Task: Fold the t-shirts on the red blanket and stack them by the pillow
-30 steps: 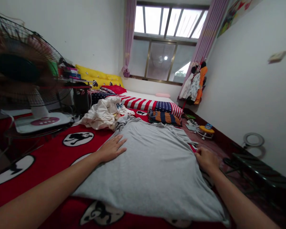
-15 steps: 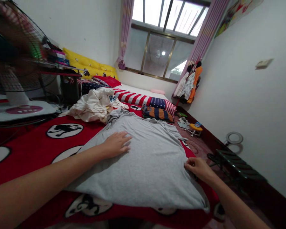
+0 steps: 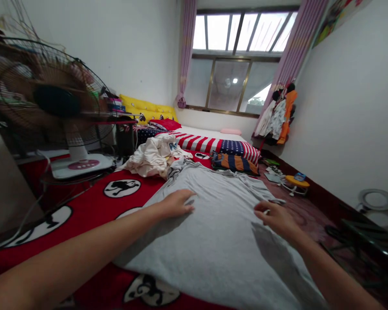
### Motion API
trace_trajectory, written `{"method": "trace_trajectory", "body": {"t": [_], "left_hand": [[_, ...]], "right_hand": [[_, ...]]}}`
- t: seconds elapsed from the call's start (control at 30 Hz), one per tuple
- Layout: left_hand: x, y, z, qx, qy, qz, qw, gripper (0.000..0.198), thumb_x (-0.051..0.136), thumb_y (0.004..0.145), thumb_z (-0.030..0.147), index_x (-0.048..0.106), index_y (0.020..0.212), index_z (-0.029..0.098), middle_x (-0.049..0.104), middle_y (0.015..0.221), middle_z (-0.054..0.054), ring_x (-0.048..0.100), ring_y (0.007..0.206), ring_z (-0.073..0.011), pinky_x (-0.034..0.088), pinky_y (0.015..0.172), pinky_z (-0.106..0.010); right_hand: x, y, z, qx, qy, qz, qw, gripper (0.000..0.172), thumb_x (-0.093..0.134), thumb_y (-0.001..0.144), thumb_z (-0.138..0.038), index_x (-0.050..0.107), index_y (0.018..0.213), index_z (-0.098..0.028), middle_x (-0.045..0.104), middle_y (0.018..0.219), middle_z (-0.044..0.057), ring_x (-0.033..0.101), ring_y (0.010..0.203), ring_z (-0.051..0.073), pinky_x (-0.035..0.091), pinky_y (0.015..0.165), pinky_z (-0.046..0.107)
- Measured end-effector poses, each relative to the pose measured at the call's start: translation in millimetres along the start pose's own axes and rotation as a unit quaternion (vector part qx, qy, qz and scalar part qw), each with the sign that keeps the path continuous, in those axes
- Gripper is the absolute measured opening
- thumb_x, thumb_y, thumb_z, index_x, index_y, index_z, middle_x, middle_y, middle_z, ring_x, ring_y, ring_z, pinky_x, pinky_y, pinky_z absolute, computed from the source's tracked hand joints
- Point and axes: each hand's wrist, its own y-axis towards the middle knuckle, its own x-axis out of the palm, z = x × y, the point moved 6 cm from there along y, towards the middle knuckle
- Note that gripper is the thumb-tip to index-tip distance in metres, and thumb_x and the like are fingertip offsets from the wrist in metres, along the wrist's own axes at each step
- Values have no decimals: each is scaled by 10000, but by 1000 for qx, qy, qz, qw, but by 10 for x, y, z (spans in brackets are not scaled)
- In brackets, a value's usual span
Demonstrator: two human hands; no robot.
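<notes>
Bedroom interior, seen from the head camera; a window (image 3: 233, 64) with pink curtains (image 3: 187, 47) closes the far wall. A red bedspread (image 3: 84, 206) printed with black-and-white cartoon discs covers the near bed.

A grey T-shirt (image 3: 220, 232) lies spread flat on the bedspread in the middle foreground, its collar end pointing toward the window.

The left hand (image 3: 176, 203) rests palm down on the left part of the T-shirt, fingers straight and held close together, pressing the cloth.

The right hand (image 3: 276, 217) is over the right part of the T-shirt, fingers curled inward, thumb tip meeting the forefinger as in a pinch; whether cloth is caught between them cannot be told.

A heap of cream clothes (image 3: 153, 156) lies just beyond the collar, to the left. A folded orange-and-navy striped cloth (image 3: 234, 163) lies beyond the shirt to the right, in front of a stars-and-stripes quilt (image 3: 210, 143).

A standing fan (image 3: 56, 105) is at far left, beside the bed. Garments hang on a rack (image 3: 278, 114) near the right curtain.
</notes>
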Motion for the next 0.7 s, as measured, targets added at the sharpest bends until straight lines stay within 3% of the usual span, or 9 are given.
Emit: {"method": "trace_trajectory", "body": {"t": [0.1, 0.23, 0.33, 0.4, 0.53, 0.6, 0.7], "left_hand": [[-392, 129, -405, -104, 47, 114, 987, 596, 563, 843, 297, 408, 1402, 163, 450, 1422, -141, 473, 1277, -249, 389, 1054, -359], [-768, 311, -793, -205, 106, 169, 958, 710, 606, 805, 454, 355, 1417, 194, 428, 1422, -150, 488, 1256, -291, 430, 988, -371], [-795, 466, -903, -239, 130, 142, 952, 854, 625, 730, 615, 338, 1416, 193, 462, 1386, -175, 507, 1223, -325, 444, 951, -398], [-741, 553, -915, -241, 134, 128, 953, 877, 689, 659, 614, 395, 1375, 201, 476, 1377, -173, 503, 1220, -337, 436, 952, -405], [-686, 646, -1025, -266, 106, 132, 949, 541, 706, 685, 434, 588, 1170, 226, 597, 1251, -123, 542, 1168, -325, 432, 933, -393], [-747, 655, -1174, -300, 73, 149, 939, 368, 639, 740, 392, 645, 1065, 221, 665, 1115, -105, 584, 1097, -322, 452, 883, -390], [-908, 646, -1448, -350, 1, 185, 918, 282, 580, 771, 372, 679, 943, 172, 698, 943, -108, 630, 979, -304, 482, 783, -354]], "right_hand": [[400, 73, -475, -52, -9, -31, 998, 162, 527, 752, -266, 667, 801, -202, 692, 838, 45, 628, 752, 181, 422, 661, 262], [642, 70, -707, -73, -53, 22, 996, 166, 500, 787, -241, 661, 808, -206, 664, 866, 39, 604, 801, 180, 385, 678, 265], [672, 43, -661, -60, -44, 52, 996, 166, 482, 810, -265, 643, 817, -224, 654, 860, 21, 596, 785, 174, 371, 655, 260], [673, 24, -616, -61, -21, 57, 996, 158, 486, 808, -278, 637, 817, -232, 652, 863, 15, 594, 781, 174, 379, 662, 264], [675, 7, -554, -69, 25, 62, 995, 145, 497, 796, -294, 630, 807, -239, 655, 856, 11, 596, 772, 178, 396, 683, 278], [685, 10, -539, -71, 42, 61, 995, 144, 498, 794, -291, 631, 799, -238, 654, 851, 11, 598, 774, 179, 402, 694, 280], [696, 19, -529, -69, 59, 56, 994, 145, 499, 793, -282, 635, 792, -234, 652, 849, 14, 597, 786, 180, 407, 709, 282]]}}
